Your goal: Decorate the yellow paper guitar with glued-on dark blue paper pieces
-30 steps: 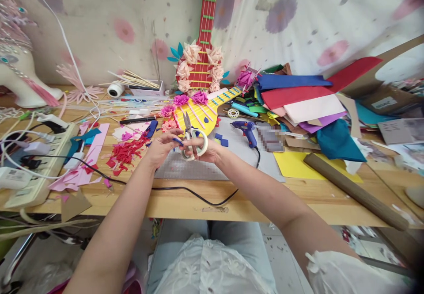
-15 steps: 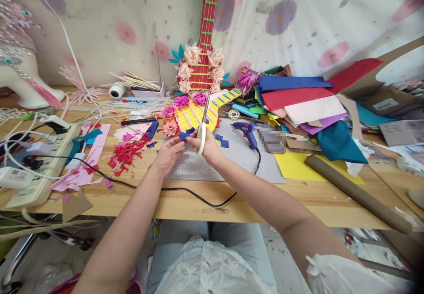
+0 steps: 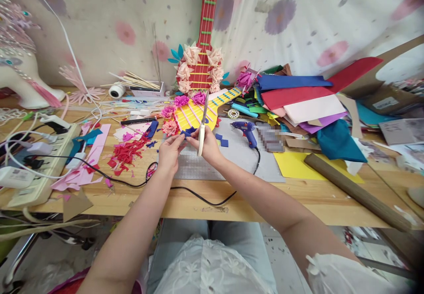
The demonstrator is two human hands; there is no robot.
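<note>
My left hand (image 3: 170,153) pinches a small piece of blue paper (image 3: 184,135) over the grey cutting mat (image 3: 195,170). Close beside it, my right hand (image 3: 211,146) is wrapped round white-handled scissors (image 3: 202,137), whose blades point away from me; its fingertips also reach the blue paper. Small blue squares (image 3: 224,143) lie on the mat to the right of my hands. Just beyond the scissors rests a yellow paper guitar (image 3: 185,118) with pink flowers on it. Behind that, a red paper guitar (image 3: 199,70) stands against the curtain.
A blue glue gun (image 3: 245,131) sits on the mat, its black cord (image 3: 198,199) looping along the table front. Red scraps (image 3: 127,154) and a power strip (image 3: 49,170) are on the left. Coloured sheets (image 3: 298,97) and a brown roll (image 3: 357,192) lie on the right.
My left hand has shifted right and turned, its fingers now closer together on the blue paper. The scissors have swung slightly in my right hand.
</note>
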